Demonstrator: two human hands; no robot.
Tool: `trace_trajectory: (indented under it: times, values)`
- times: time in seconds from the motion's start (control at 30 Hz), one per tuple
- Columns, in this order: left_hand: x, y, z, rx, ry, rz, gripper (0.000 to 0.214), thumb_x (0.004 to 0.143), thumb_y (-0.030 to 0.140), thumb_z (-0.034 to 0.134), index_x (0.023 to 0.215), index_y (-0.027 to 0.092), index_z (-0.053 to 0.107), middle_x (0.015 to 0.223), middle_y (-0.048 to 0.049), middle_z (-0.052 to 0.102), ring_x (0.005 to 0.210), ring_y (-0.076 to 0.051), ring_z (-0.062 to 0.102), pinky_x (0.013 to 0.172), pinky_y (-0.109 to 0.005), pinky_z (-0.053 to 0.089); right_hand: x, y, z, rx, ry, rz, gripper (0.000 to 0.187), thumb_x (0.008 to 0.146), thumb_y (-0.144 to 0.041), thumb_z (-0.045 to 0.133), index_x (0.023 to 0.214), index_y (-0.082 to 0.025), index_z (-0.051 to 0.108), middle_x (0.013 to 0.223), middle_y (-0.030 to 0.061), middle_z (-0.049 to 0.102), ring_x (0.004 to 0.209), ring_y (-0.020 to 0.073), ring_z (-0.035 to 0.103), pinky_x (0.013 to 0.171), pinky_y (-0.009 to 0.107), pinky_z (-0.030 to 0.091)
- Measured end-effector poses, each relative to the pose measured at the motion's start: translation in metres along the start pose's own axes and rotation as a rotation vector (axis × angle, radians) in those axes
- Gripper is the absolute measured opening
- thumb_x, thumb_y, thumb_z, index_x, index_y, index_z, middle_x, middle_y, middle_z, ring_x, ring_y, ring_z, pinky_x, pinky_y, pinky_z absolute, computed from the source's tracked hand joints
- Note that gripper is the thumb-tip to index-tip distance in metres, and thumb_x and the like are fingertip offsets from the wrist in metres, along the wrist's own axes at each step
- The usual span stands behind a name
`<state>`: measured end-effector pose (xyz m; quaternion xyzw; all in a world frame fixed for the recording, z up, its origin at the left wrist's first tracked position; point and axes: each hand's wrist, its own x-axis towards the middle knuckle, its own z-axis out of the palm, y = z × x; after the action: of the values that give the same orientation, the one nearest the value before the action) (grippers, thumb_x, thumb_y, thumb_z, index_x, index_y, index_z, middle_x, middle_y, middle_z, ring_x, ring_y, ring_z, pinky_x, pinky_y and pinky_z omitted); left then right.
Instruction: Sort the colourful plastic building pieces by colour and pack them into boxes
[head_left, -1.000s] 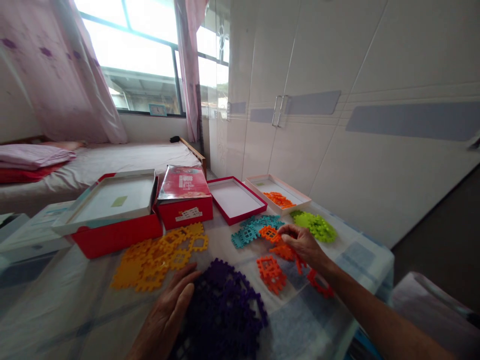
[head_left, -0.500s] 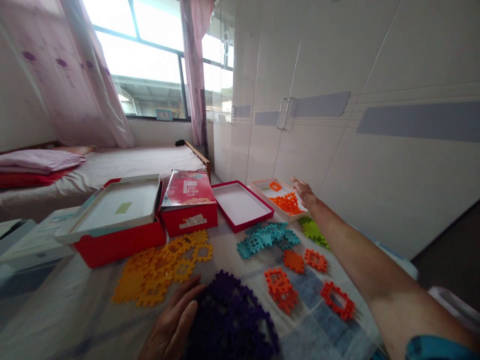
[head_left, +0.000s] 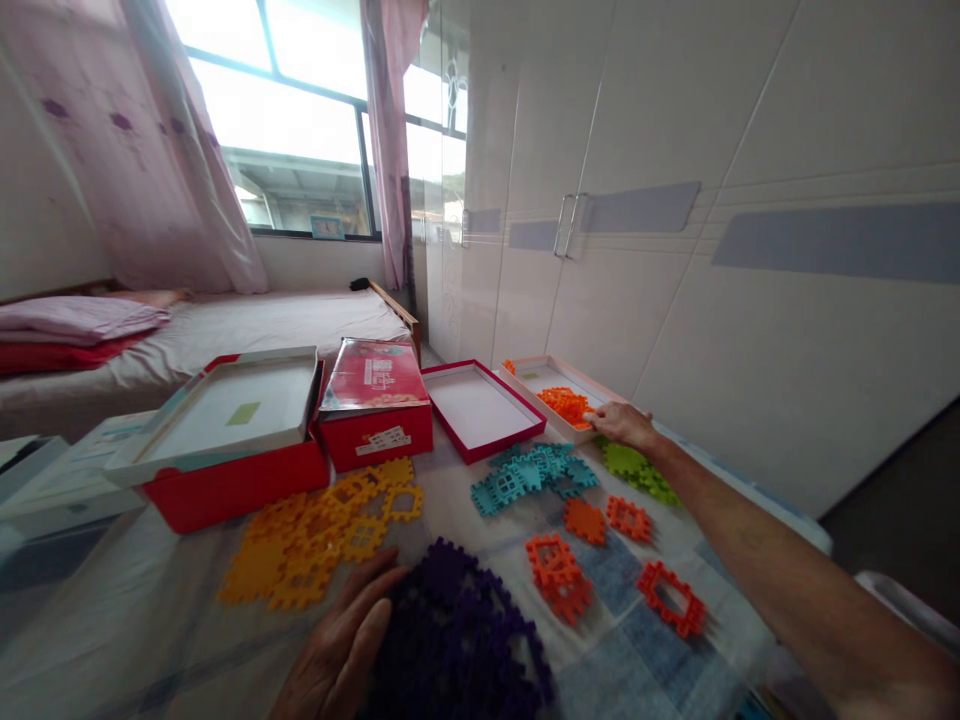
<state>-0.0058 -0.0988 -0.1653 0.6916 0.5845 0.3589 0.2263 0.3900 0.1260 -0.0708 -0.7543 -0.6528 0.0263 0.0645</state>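
My right hand [head_left: 628, 424] reaches over the near right edge of a shallow pale box lid [head_left: 600, 375]. Its fingers are drawn together at the side of a heap of orange interlocking building pieces [head_left: 564, 406] in the lid; the fingertips are small and partly hidden. Another orange piece [head_left: 508, 367] lies in the lid's far left corner. My left hand [head_left: 341, 640] rests open on the tablecloth, fingers stretched out, against a large pile of dark purple pieces [head_left: 457, 640]. Yellow pieces [head_left: 300, 550] are spread just beyond it.
Turquoise pieces [head_left: 525, 475], green pieces [head_left: 634, 470] and red-orange pieces [head_left: 559, 580] lie in groups on the tablecloth. Behind them stand a red-rimmed lid [head_left: 536, 428], a red box [head_left: 382, 440] and a red box bottom [head_left: 240, 490] bearing a white lid. A white wardrobe rises beyond the table.
My right hand has come down from above the pale lid to the orange heap. The separate orange piece has shifted to the lid's far left corner. My left hand stays in place.
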Motion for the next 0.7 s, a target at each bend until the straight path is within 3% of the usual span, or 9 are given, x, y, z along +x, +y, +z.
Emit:
trace_trajectory:
  times: [0.1, 0.2, 0.33, 0.47, 0.57, 0.7]
  values:
    - [0.000, 0.006, -0.004, 0.011, -0.022, -0.018, 0.045, 0.090, 0.046, 0.032, 0.119, 0.028, 0.061, 0.136, -0.0005, 0.051, 0.126, -0.024, 0.045, 0.104, -0.041, 0.036, -0.002, -0.002, -0.001, -0.012, 0.015, -0.031, 0.041, 0.083, -0.045, 0.040, 0.071, -0.019, 0.070, 0.086, 0.0097, 0.069, 0.086, 0.0261, 0.061, 0.077, 0.040, 0.040]
    - [0.000, 0.007, -0.004, 0.015, -0.028, -0.027, 0.045, 0.090, 0.048, 0.032, 0.116, 0.028, 0.063, 0.136, -0.0003, 0.050, 0.126, -0.024, 0.045, 0.105, -0.041, 0.035, -0.018, 0.002, -0.007, -0.008, 0.092, -0.085, 0.040, 0.086, -0.041, 0.036, 0.087, -0.018, 0.069, 0.100, 0.0115, 0.067, 0.094, 0.0251, 0.059, 0.077, 0.034, 0.041]
    - [0.000, 0.003, -0.001, 0.014, -0.036, -0.033, 0.042, 0.090, 0.046, 0.035, 0.116, 0.029, 0.063, 0.137, 0.0003, 0.049, 0.127, -0.023, 0.045, 0.105, -0.040, 0.035, -0.067, 0.016, -0.007, 0.047, 0.066, -0.239, 0.035, 0.084, -0.042, 0.043, 0.094, -0.020, 0.068, 0.100, 0.0077, 0.067, 0.089, 0.0196, 0.061, 0.076, 0.026, 0.041]
    - [0.000, 0.007, -0.001, 0.002, -0.017, -0.007, 0.042, 0.090, 0.045, 0.035, 0.117, 0.027, 0.062, 0.135, -0.0006, 0.051, 0.125, -0.023, 0.046, 0.106, -0.040, 0.035, -0.120, 0.033, 0.015, 0.163, -0.035, -0.367, 0.038, 0.076, -0.046, 0.054, 0.100, -0.019, 0.068, 0.097, 0.0081, 0.067, 0.088, 0.0215, 0.060, 0.078, 0.030, 0.043]
    - [0.000, 0.014, -0.003, 0.005, 0.001, 0.014, 0.043, 0.090, 0.045, 0.035, 0.117, 0.025, 0.062, 0.134, -0.0026, 0.052, 0.124, -0.023, 0.048, 0.105, -0.039, 0.037, -0.140, 0.038, 0.030, 0.162, 0.007, -0.354, 0.041, 0.075, -0.043, 0.055, 0.105, -0.017, 0.066, 0.098, 0.0098, 0.065, 0.093, 0.0231, 0.057, 0.084, 0.033, 0.042]
    - [0.000, 0.016, -0.005, 0.018, -0.002, 0.017, 0.046, 0.090, 0.046, 0.033, 0.116, 0.023, 0.063, 0.134, -0.0044, 0.052, 0.123, -0.024, 0.048, 0.104, -0.040, 0.038, -0.145, 0.033, 0.031, 0.179, 0.048, -0.280, 0.050, 0.073, -0.044, 0.057, 0.112, -0.013, 0.062, 0.097, 0.0108, 0.063, 0.093, 0.0237, 0.057, 0.083, 0.033, 0.042]
